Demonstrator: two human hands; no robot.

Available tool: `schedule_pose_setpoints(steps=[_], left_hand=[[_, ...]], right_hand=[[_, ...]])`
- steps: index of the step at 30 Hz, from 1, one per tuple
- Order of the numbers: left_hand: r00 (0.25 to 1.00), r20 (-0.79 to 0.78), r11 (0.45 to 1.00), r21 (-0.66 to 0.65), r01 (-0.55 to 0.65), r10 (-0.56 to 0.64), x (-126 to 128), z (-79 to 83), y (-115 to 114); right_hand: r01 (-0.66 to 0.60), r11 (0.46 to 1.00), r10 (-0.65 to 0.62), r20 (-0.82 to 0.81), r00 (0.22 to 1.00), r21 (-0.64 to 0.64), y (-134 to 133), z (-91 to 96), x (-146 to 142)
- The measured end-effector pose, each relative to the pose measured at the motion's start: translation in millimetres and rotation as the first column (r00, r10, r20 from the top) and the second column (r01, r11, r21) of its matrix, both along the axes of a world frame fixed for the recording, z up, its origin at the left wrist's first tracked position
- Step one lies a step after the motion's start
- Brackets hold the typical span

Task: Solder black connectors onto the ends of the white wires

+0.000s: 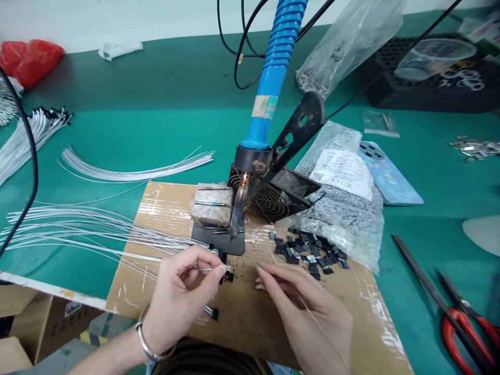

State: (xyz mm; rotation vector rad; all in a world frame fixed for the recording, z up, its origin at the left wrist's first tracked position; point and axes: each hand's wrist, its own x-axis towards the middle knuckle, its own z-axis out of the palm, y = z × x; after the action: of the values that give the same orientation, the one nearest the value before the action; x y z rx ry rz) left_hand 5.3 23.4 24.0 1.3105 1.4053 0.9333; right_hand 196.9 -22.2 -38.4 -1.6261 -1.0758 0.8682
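Your left hand (182,297) pinches a white-sheathed wire (207,269) narrowly between thumb and fingertips, its end touching a small black component (228,277); your right hand (304,312) lies half-curled on the cardboard sheet (250,323), near the pile of black components (308,255); whether it grips anything, you cannot tell; the blue soldering iron (269,88) stands just beyond.
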Motion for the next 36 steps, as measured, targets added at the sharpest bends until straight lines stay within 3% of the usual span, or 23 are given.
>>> schedule_pose_setpoints(steps=[4, 10, 14, 20, 36], left_hand=[[0.999, 0.032, 1.0, -0.006, -0.003, 0.003, 1, 2.1, 2], [0.997, 0.083, 0.998, -0.067, 0.008, -0.003, 0, -0.1, 1], [0.997, 0.072, 0.994, -0.111, 0.016, -0.008, -1, 1.0, 3], [0.998, 0.059, 0.987, -0.156, 0.033, -0.024, -3, 3.1, 5], [0.994, 0.098, 0.989, -0.133, 0.07, -0.057, -3, 6.5, 9]], right_hand=[[0.03, 1.0, -0.028, -0.217, 0.976, 0.005, 8, 16.1, -10], [-0.035, 0.999, 0.033, -0.379, 0.925, 0.004, 15, 28.1, -22], [0.033, 0.996, -0.069, -0.476, 0.877, -0.085, 16, 38.8, -35], [0.046, 0.989, -0.113, -0.503, 0.857, -0.143, 19, 50.4, -46], [-0.04, 0.991, -0.023, -0.457, 0.889, -0.128, 21, 48.4, -46]])
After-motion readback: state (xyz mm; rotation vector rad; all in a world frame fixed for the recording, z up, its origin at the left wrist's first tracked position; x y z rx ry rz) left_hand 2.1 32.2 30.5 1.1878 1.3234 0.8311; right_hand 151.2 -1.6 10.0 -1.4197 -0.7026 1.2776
